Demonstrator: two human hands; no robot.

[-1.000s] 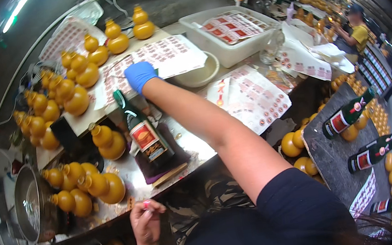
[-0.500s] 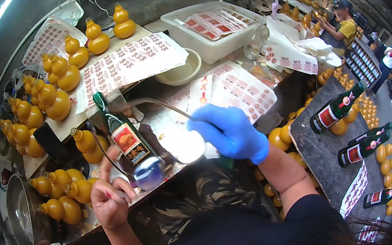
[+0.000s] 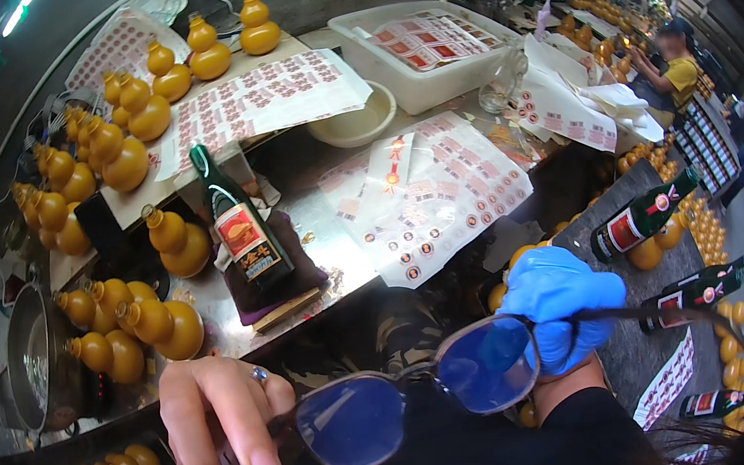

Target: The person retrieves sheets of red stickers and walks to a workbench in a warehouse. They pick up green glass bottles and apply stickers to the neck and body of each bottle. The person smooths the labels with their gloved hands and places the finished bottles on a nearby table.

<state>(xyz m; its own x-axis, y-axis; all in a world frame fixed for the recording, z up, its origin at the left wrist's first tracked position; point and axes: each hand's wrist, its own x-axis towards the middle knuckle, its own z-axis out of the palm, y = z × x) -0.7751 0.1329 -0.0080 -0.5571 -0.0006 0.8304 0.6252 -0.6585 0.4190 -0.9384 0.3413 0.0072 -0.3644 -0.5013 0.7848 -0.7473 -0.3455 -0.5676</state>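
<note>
A pair of eyeglasses (image 3: 353,423) with a thin dark frame spans the lower middle, close to the camera, its lenses reflecting blue. My bare left hand (image 3: 222,420) has its fingers closed on the temple at the left. On the other side my right hand (image 3: 560,301), in a blue glove, grips the other temple beside the lens. Beyond the glasses a green glass bottle (image 3: 244,236) with a red and black label leans on a dark purple cloth pad (image 3: 303,259), touched by neither hand. A translucent sticker sheet (image 3: 441,213) lies on the metal bench to its right.
Several yellow gourd-shaped bottles (image 3: 123,163) crowd the left side. A metal pan (image 3: 29,362) stands at the far left. Behind are a white bowl (image 3: 355,125) and a plastic tub (image 3: 408,85). More green bottles (image 3: 641,216) lie on a dark board at right. Another person (image 3: 678,68) sits at far right.
The glasses have come up from the bench toward the camera, with both hands drawn back toward me. The left hand has closed on one temple; the right has moved right and nearer.
</note>
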